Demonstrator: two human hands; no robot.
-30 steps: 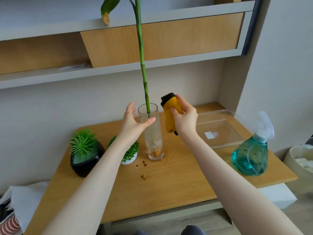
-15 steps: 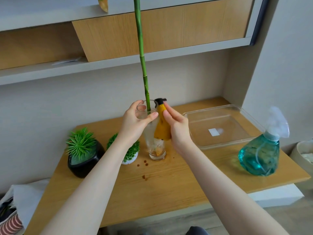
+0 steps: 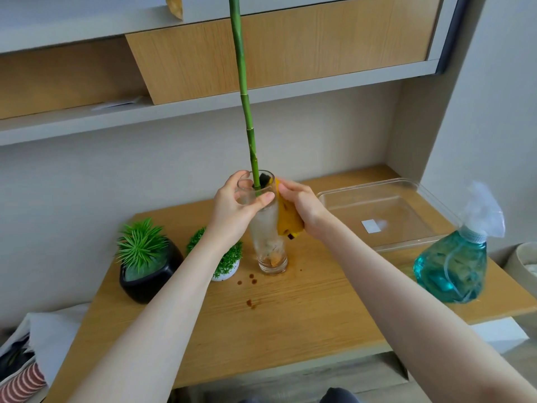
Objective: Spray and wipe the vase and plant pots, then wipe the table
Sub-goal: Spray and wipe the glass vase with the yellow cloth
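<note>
Head view, left fingers: the left hand [image 3: 232,209] curls thumb and fingers round the rim end of the vase [image 3: 266,228], thumb across the near side; judged a steadying grip so the tall glass does not tip under the wiping.
Right fingers: the right hand [image 3: 302,207] presses the yellow cloth [image 3: 286,219] flat against the vase's right wall, fingers bent over the cloth and pinching it to the glass; a dark part of the cloth shows at the rim.
Vase: upright on the table [image 3: 305,330], misted on its wall, so spraying looks done and wiping is the step in hand.
Vase contents: one green stalk [image 3: 245,112] rising past the shelf, and brownish matter with a little liquid at the bottom.
Black pot [image 3: 151,274]: spiky green plant, left of the vase, untouched.
White pot [image 3: 225,273]: small leafy plant, just beside the vase, partly behind the left forearm.
Spray bottle [image 3: 453,269]: set down at right, well apart, roughly half full of blue liquid.
Clear tray [image 3: 412,242]: holds only a white label.
Table marks: brown drops [image 3: 251,282] near the vase base, left for the final wipe.
</note>
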